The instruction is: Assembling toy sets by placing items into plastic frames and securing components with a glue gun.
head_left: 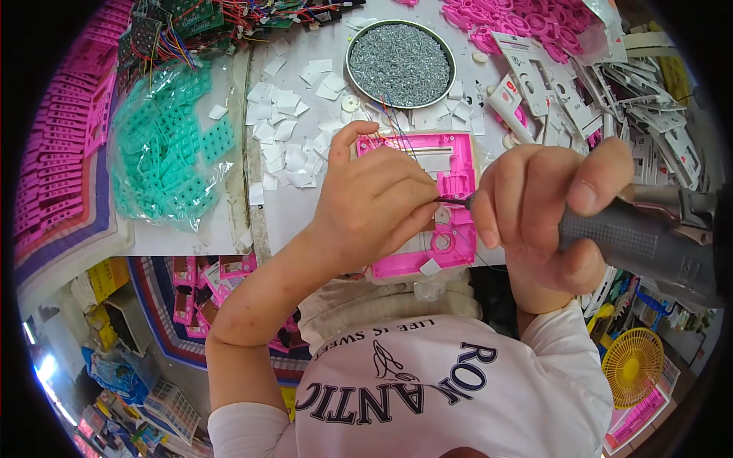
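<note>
A grey electric screwdriver (634, 237) is in my right hand (546, 202), with my fingers wrapped round its body. Its thin dark bit (456, 201) points left and ends at the fingertips of my left hand (378, 200). Those fingers are pinched together at the bit's tip, one other finger sticking out. Whatever they hold is hidden. Below both hands a pink plastic housing (397, 265) lies open on the table, with thin wires and small fitted parts inside. My left hand covers its left portion. A small white square piece (430, 267) lies on its near edge.
A round tin (401, 65) of small metal screws stands behind the housing, near scattered white squares (286, 114). Bagged teal parts (164, 145) and wired circuit boards (179, 27) lie left. Pink parts (527, 23) and white panels (550, 91) pile up right. Stacked pink pieces (53, 145) line the far left.
</note>
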Tool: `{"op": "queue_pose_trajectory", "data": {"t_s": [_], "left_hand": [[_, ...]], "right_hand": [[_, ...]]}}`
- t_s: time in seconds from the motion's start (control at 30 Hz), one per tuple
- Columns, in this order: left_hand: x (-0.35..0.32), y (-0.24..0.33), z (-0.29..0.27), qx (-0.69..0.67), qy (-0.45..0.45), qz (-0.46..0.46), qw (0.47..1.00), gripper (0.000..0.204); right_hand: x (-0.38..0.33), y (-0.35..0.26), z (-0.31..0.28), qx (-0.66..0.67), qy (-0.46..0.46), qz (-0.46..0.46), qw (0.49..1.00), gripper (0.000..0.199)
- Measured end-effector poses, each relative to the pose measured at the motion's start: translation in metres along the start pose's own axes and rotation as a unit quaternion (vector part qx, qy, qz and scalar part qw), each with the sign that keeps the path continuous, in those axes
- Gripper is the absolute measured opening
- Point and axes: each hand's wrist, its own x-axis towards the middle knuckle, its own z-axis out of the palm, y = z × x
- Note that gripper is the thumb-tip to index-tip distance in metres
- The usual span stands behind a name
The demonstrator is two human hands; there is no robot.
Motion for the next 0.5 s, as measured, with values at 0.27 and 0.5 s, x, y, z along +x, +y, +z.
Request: {"op": "queue_pose_trajectory", "data": {"t_s": [0.27,0.5], "left_hand": [[0.063,-0.1,-0.018,0.22,-0.024,-0.039,0.974,0.017],[0.079,-0.111,0.007,0.279,-0.146,-0.156,0.936,0.019]], "right_hand": [[-0.011,0.021,0.007,-0.01,0.082,0.042,0.996,0.037],[-0.035,0.04,0.012,0.053,-0.004,0.053,0.997,0.034]]}}
